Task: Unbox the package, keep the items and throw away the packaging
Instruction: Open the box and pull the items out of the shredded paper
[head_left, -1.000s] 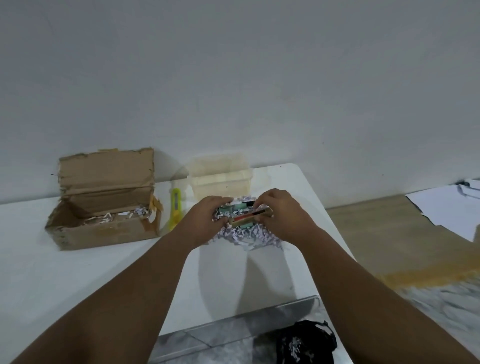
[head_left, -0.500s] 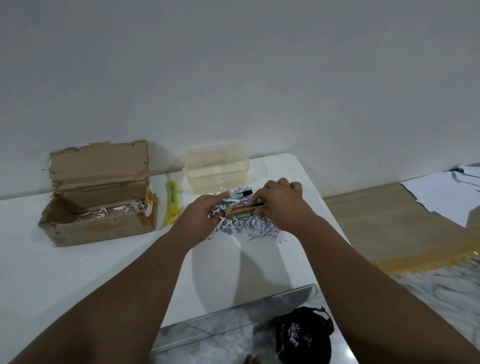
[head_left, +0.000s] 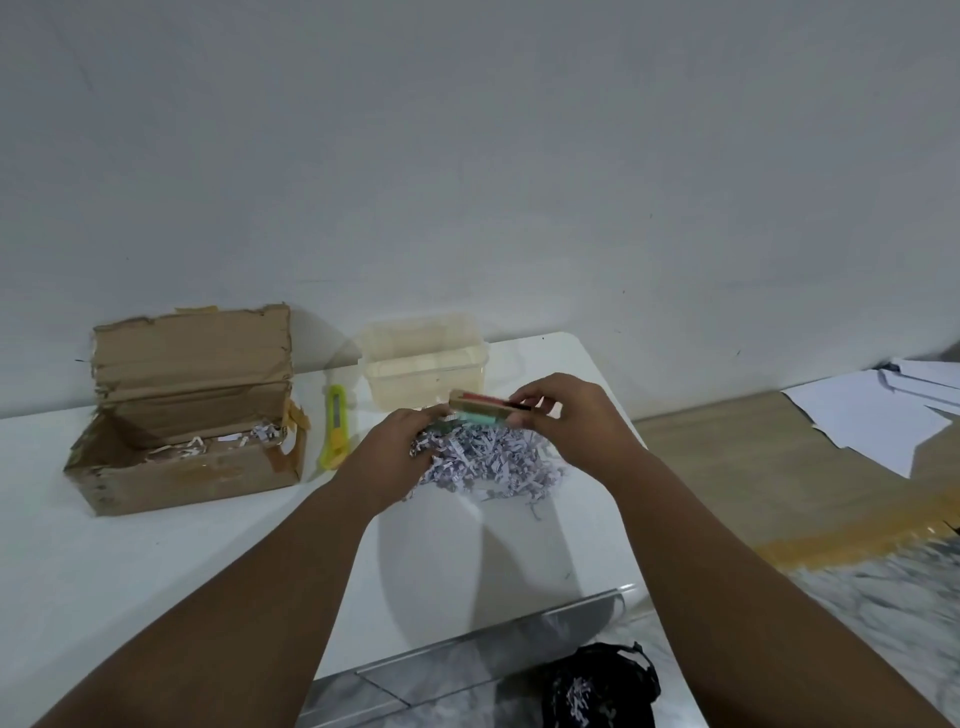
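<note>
My right hand (head_left: 566, 421) grips a small bundle of markers (head_left: 480, 408), tan, red and green, lifted a little above a pile of shredded paper (head_left: 488, 462) on the white table (head_left: 156, 561). Resting in the left side of that pile is my left hand (head_left: 402, 447), fingers curled into the shreds and touching the bundle's left end. An open torn cardboard box (head_left: 182, 415) with a few paper shreds inside stands at the left. Behind the pile sits a clear plastic container (head_left: 423, 358).
A yellow box cutter (head_left: 335, 426) lies between the box and the container. A black bag (head_left: 597, 686) with shreds in it sits on the floor below the table's front edge. White sheets (head_left: 883, 410) lie on the wooden floor at right.
My right hand has lifted the marker bundle up out of the shredded paper. My left hand stayed low in the shreds. The camera view has shifted slightly.
</note>
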